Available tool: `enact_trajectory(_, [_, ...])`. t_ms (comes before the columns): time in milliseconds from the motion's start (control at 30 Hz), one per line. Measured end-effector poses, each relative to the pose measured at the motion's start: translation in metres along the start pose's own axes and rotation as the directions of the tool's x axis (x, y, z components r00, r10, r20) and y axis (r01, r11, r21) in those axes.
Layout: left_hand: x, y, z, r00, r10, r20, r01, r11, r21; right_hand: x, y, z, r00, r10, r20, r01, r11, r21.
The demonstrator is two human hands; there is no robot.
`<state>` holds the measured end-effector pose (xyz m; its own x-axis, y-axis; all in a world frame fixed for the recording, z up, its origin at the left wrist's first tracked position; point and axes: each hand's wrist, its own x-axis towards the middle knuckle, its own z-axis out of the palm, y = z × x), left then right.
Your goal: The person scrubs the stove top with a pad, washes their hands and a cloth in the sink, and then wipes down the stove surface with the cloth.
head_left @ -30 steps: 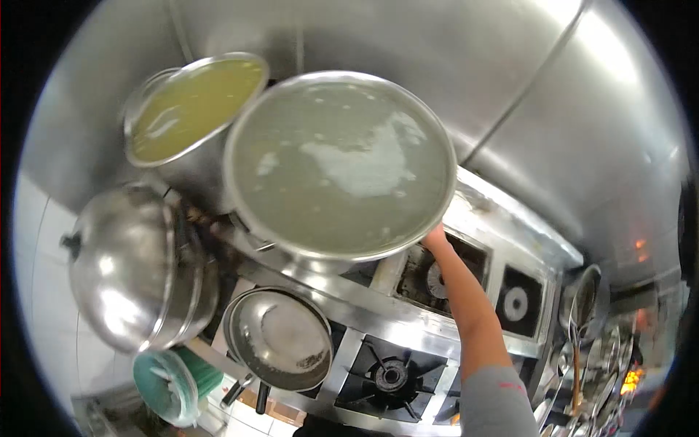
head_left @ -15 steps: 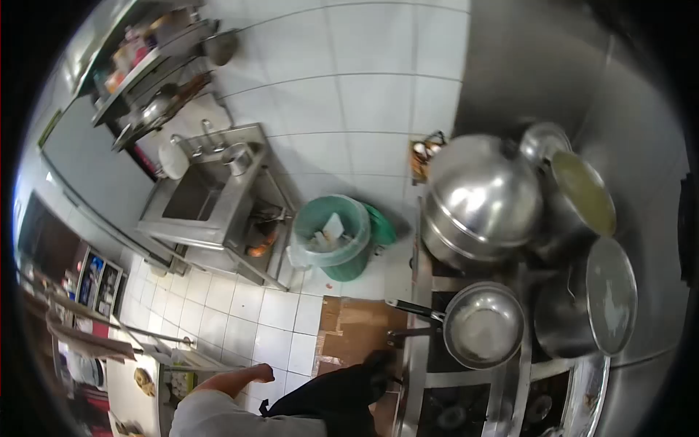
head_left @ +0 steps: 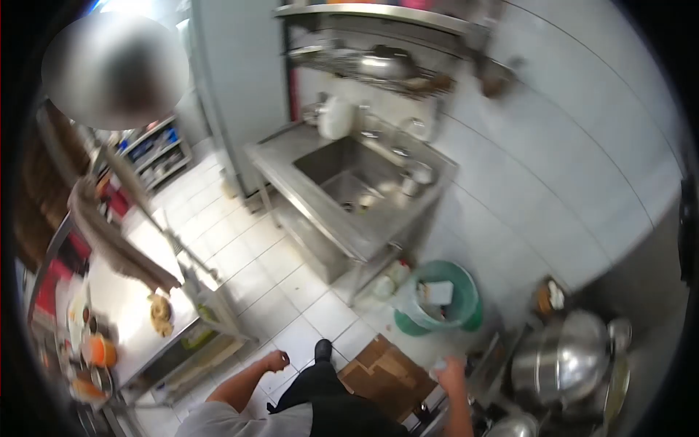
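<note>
Fingers first: on our left hand [head_left: 275, 360] they curl in toward the palm, and we see nothing in them; on our right hand [head_left: 453, 371] they look closed on a small pale item [head_left: 438, 367], too blurred to name. And what a swing! A second ago our right hand is up at the big pot's rim; half a second ago it is out of view, and now it is back, low on the right, while the view turns to the sink. The pale item sits at the fingertips, on the side toward our left hand, above the cardboard [head_left: 382, 373] as we look down.

Across the room, left to right: a towel [head_left: 113, 240] hangs by the worktable [head_left: 135, 320], where an orange tub [head_left: 100, 351] stands; white floor tiles [head_left: 306, 313] run up to the steel sink [head_left: 291, 193], a shelf [head_left: 375, 10] above it. Then comes the green bin [head_left: 470, 288], lined and holding rubbish, and at the lower right the domed steel pot [head_left: 557, 360], with a pan [head_left: 514, 425] partly in view nearer us.
</note>
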<state>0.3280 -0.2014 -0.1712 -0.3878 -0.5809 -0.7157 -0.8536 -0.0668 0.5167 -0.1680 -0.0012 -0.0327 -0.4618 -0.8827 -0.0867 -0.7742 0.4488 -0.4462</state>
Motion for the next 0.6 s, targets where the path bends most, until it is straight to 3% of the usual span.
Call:
enact_trajectory(33, [-0.001,-0.018,-0.006,0.996,-0.042,-0.081,0.03,0.989,-0.144,0.052,-0.017,0.012,0.991,-0.132,-0.03,0.132,0.991,-0.009])
enact_trajectory(100, [-0.008,-0.054,-0.035,0.964,-0.091,-0.251,0.029,0.971,-0.239,0.164,-0.065,0.017,0.974,-0.225,-0.04,0.227,0.971,0.08])
enact_trajectory(133, [-0.02,-0.067,-0.049,0.937,-0.095,-0.335,0.008,0.967,-0.253,0.209,-0.098,0.016,0.942,-0.311,-0.129,0.321,0.944,0.072])
enact_trajectory(167, [-0.03,-0.077,-0.063,0.904,-0.161,-0.395,0.028,0.947,-0.321,0.254,-0.135,0.006,0.947,-0.319,-0.04,0.321,0.944,0.08])
enact_trajectory(200, [-0.042,-0.085,-0.075,0.869,-0.213,-0.447,0.035,0.927,-0.374,0.3,-0.154,0.016,0.904,-0.4,-0.151,0.411,0.91,0.052])
enact_trajectory(233, [-0.059,-0.088,-0.081,0.849,-0.269,-0.456,0.06,0.905,-0.421,0.345,-0.179,0.014,0.869,-0.475,-0.138,0.486,0.872,0.064])
enact_trajectory(300, [-0.081,-0.08,-0.095,0.674,-0.423,-0.605,-0.063,0.783,-0.618,0.407,-0.241,0.026,0.799,-0.58,-0.157,0.598,0.794,0.108])
enact_trajectory(367, [-0.086,-0.093,-0.089,0.59,-0.412,-0.694,-0.116,0.808,-0.578,0.452,-0.284,0.035,0.788,-0.588,-0.181,0.611,0.784,0.112])
enact_trajectory(400, [-0.091,-0.087,-0.096,0.659,-0.436,-0.613,-0.089,0.763,-0.64,0.471,-0.304,0.042,0.804,-0.573,-0.162,0.59,0.802,0.091])
enact_trajectory(467, [-0.088,-0.092,-0.091,0.665,-0.457,-0.59,-0.212,0.643,-0.736,0.5,-0.341,0.056,0.802,-0.561,-0.208,0.586,0.806,0.084])
enact_trajectory(533, [-0.079,-0.093,-0.086,0.693,-0.475,-0.542,-0.164,0.628,-0.761,0.529,-0.356,0.079,0.771,-0.588,-0.245,0.624,0.775,0.104])
enact_trajectory(600, [-0.067,-0.085,-0.089,0.725,-0.494,-0.48,-0.131,0.585,-0.8,0.552,-0.363,0.101,0.84,-0.51,-0.186,0.515,0.857,-0.025])
